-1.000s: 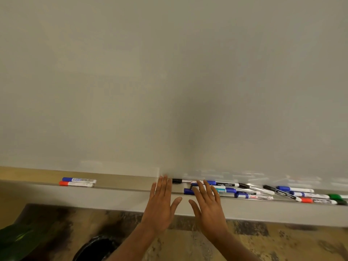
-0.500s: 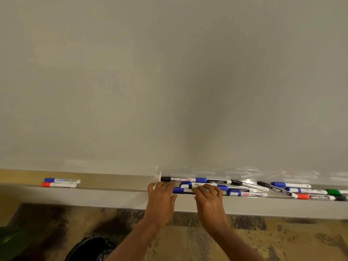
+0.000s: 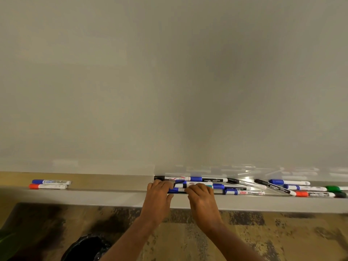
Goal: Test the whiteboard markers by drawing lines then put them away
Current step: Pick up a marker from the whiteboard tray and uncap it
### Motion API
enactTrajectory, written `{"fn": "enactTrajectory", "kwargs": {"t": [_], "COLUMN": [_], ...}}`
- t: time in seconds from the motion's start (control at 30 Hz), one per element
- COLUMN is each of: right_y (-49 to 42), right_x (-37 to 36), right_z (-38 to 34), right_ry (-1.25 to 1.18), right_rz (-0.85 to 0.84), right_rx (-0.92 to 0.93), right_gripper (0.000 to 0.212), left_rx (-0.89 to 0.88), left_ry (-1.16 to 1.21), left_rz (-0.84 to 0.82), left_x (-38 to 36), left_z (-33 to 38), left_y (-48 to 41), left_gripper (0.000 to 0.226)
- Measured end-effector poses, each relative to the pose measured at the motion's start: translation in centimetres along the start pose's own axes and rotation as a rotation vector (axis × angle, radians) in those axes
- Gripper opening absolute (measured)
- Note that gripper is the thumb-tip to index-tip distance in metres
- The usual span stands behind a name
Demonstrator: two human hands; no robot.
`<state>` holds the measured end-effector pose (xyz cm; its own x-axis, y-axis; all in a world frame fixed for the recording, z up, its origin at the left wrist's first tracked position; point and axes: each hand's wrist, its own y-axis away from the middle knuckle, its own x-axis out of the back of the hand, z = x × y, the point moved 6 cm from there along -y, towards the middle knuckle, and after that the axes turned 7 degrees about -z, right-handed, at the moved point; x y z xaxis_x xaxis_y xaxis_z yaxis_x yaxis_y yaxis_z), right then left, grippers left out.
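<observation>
A blank whiteboard (image 3: 169, 81) fills the view, with a grey marker tray (image 3: 113, 196) along its bottom edge. Several markers (image 3: 207, 179) with blue, black, teal, red and green caps lie heaped in the tray from the middle to the right. My left hand (image 3: 159, 194) and my right hand (image 3: 202, 198) are side by side at the heap's left end. Both have fingers curled over a blue-capped marker (image 3: 178, 189) that shows between them. A blue marker (image 3: 50, 181) and a red marker (image 3: 48, 186) lie apart on the tray's left.
Below the tray is a patterned brown and dark floor (image 3: 263, 232). A black round bin (image 3: 86, 249) stands at the bottom left of centre. Something green (image 3: 7, 245) shows in the bottom left corner.
My hands went from flat and spread in front of the tray to reaching onto it, fingers curling over the markers at the heap's left end.
</observation>
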<state>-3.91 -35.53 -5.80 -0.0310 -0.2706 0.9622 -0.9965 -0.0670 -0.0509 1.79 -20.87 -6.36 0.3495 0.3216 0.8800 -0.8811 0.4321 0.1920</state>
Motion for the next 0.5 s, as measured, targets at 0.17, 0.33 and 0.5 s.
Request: {"fn": "enactTrajectory", "kwargs": {"t": [0.17, 0.33, 0.5], "right_y": [0.0, -0.3, -0.6], "right_x": [-0.6, -0.7, -0.9], "right_z": [-0.2, -1.0, -1.3], "right_ry": [-0.052, -0.067, -0.069], "right_rz": [-0.011, 0.013, 0.03], "right_rx": [0.01, 0.025, 0.029], "right_gripper": [0.048, 0.05, 0.048], "left_rx": [-0.008, -0.025, -0.029], "left_ry": [0.034, 0.045, 0.061], "left_rz": [-0.003, -0.033, -0.069], "left_x": [-0.1, 0.0, 0.1], "left_z": [-0.4, -0.6, -1.2], "left_y": [-0.2, -0.6, -0.9], "left_gripper": [0.026, 0.027, 0.033]}}
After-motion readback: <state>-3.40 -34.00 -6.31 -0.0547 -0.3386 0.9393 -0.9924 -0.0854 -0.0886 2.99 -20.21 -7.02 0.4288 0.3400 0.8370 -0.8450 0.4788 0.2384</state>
